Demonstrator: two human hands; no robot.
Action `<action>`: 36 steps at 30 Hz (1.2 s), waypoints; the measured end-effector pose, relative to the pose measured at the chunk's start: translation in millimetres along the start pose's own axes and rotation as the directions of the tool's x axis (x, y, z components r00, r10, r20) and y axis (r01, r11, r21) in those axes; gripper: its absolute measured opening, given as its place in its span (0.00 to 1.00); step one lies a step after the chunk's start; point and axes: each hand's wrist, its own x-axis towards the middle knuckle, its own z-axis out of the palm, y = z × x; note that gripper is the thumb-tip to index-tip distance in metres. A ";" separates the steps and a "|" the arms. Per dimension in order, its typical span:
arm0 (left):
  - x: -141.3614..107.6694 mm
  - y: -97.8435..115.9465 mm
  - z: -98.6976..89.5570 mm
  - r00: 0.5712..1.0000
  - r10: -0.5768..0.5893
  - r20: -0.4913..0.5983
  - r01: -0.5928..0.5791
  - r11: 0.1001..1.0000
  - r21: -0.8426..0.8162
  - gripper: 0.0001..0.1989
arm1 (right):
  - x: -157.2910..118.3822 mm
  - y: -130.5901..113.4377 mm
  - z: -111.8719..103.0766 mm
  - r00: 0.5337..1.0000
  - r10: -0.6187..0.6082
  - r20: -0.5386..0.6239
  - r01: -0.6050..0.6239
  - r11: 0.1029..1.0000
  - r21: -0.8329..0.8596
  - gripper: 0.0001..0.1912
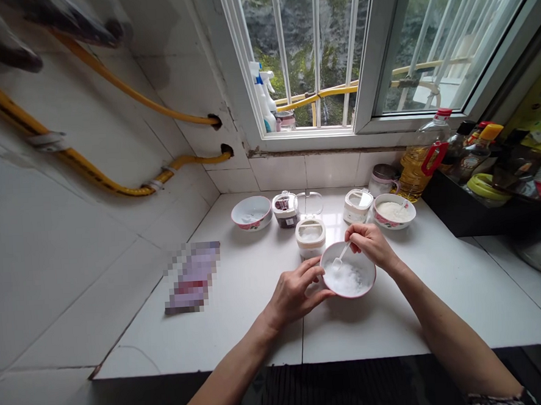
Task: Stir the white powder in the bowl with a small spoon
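My left hand (298, 289) grips the left rim of a bowl (370, 277), which leans toward me above the counter. White grains or powder (348, 278) lie on the bowl's inside. Pinched in my right hand (369, 243) is a small white spoon (339, 261), its tip down in the bowl. Just behind the bowl stands a square clear-lidded jar (311, 236) with white contents. Another jar (286, 210), holding something dark, has its lid (311, 203) swung up. To the right are a similar white jar (357, 207) and a flowered bowl (394, 222) of pale grains with a spoon in it.
A flowered bowl (252, 223) stands at the back left of the white tiled counter (241, 326). A pixelated purple packet (192, 277) lies at left. On the right are an oil bottle (426, 156), a lidded jar (383, 180) and a black box (458, 206) of bottles.
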 end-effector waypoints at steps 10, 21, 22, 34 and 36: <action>-0.8 -1.0 0.3 1.000 -0.012 0.003 0.012 1.000 -0.010 0.15 | 2.2 4.0 -0.2 0.998 0.024 0.051 -0.027 0.998 0.057 0.07; -1.0 0.0 -0.2 1.000 -0.018 0.012 0.018 1.000 0.005 0.15 | -3.1 1.2 3.0 0.996 -0.050 0.080 0.051 0.999 -0.016 0.07; -0.8 0.3 -0.6 1.000 -0.019 0.014 0.019 1.000 0.005 0.15 | -1.9 1.7 1.7 0.998 -0.013 0.068 0.011 0.999 0.039 0.07; 0.0 -0.2 -0.9 1.000 0.011 0.005 -0.012 1.000 0.027 0.15 | 5.6 3.0 -6.1 0.978 0.189 0.092 -0.210 0.910 0.358 0.05; 0.5 0.1 -1.0 1.000 0.012 0.004 -0.013 0.999 0.037 0.15 | 6.3 4.5 -7.4 0.976 0.202 0.079 -0.217 0.902 0.374 0.05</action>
